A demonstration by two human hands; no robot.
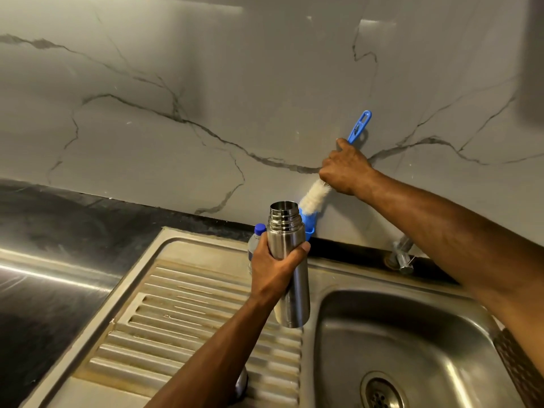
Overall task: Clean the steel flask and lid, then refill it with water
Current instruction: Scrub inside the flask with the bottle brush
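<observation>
Nearest the camera, a small shiny steel thing (242,381) peeks out from under the left forearm on the ribbed drainboard (188,313); too hidden to say what it is. Off to the right of that arm sits the sink basin (412,334) with its drain (381,393).

Up the arm, the left hand (275,266) has its grip wrapped round the steel flask (290,260), fingers curled round the far side, thumb on the near side. The flask is upright, tilted a bit, lid off, threaded mouth open at the top, held over the edge between drainboard and basin.

Just behind that grip, a clear plastic bottle with a blue cap (256,240) stands on the sink edge, mostly hidden by the hand.

Above and to the right of the flask, the right hand (346,169) is clenched round the bottle brush (313,197), blue handle poking out above the fist, white bristles slanting down toward the flask's mouth, just beside it, not inside. A blue holder (307,225) sits right behind the flask.

Below the right forearm, the tap base (401,256) is by the marble wall (206,98). Dark bench (59,219) far left.
</observation>
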